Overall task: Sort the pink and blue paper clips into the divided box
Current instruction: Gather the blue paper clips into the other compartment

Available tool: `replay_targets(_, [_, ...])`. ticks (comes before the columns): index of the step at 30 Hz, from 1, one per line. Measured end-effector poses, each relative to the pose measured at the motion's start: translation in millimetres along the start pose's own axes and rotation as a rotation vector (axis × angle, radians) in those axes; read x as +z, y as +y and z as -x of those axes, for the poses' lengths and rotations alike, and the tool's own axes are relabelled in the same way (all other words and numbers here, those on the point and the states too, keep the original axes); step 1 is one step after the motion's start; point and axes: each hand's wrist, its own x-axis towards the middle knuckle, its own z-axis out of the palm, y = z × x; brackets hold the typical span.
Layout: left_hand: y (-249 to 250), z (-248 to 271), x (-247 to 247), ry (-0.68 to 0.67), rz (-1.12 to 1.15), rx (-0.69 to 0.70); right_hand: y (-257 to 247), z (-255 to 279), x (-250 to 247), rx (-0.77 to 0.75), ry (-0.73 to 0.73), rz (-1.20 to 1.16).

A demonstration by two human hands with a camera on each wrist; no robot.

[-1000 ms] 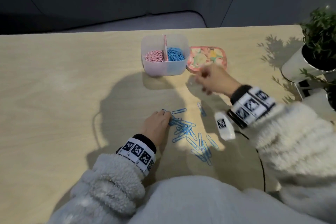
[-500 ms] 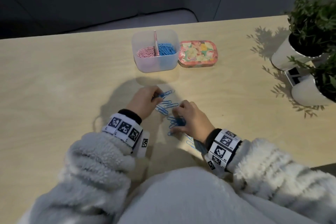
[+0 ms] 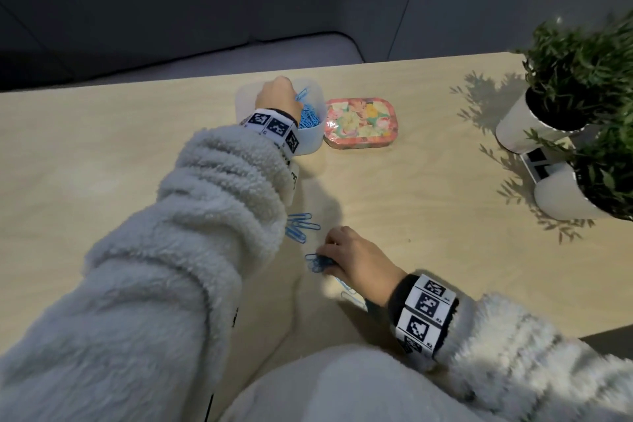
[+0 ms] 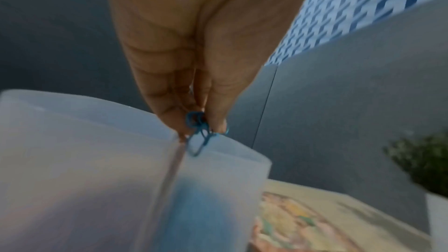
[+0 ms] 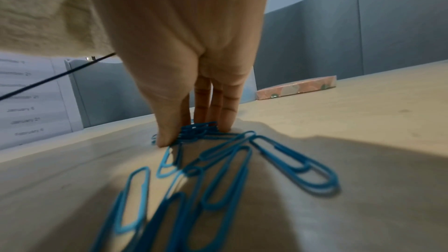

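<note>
My left hand is over the divided box, at the far side of the wooden table. Thumb and fingertips pinch a small bunch of blue paper clips, which hangs just above the box's rim, right of the pink divider. Right compartment holds a pile of blue clips. Left compartment is hidden by my wrist in the head view; through the frosted wall in the left wrist view it shows only a blurred pinkish tint, so contents not confirmed.

My right hand is down on the table near my body, thumb and fingers drawn together around a gathered clump of blue clips, tips touching the tabletop. Grip reads as a pinch on the clump.

Loose blue clips on the table lie spread between the clump and my wrist. A second small group of clips sits just beside my left sleeve, apart from the right hand.

A floral tin stands just right of the box. Two potted plants in white pots stand at the table's right edge.
</note>
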Motion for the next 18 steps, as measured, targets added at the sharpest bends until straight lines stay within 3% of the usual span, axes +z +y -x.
replay_targets(5, [6, -13, -3, -0.047, -0.097, 0.035, 1, 0, 13, -0.032, 0.097, 0.000])
replay_targets(9, [2, 0, -14, -0.041, -0.044, 0.158, -2, 0, 10, -0.059, 0.096, 0.117])
replay_targets(13, [-25, 46, -14, 0.012, 0.096, 0.383, -1, -7, 12, -0.063, -0.092, 0.334])
replay_targets(16, [-54, 90, 1, -0.159, 0.045, 0.506, -6, -10, 6, -0.074, -0.073, 0.424])
replay_targets(18, [-76, 111, 15, -0.318, -0.014, 0.508, -9, -5, 4, -0.125, 0.071, 0.560])
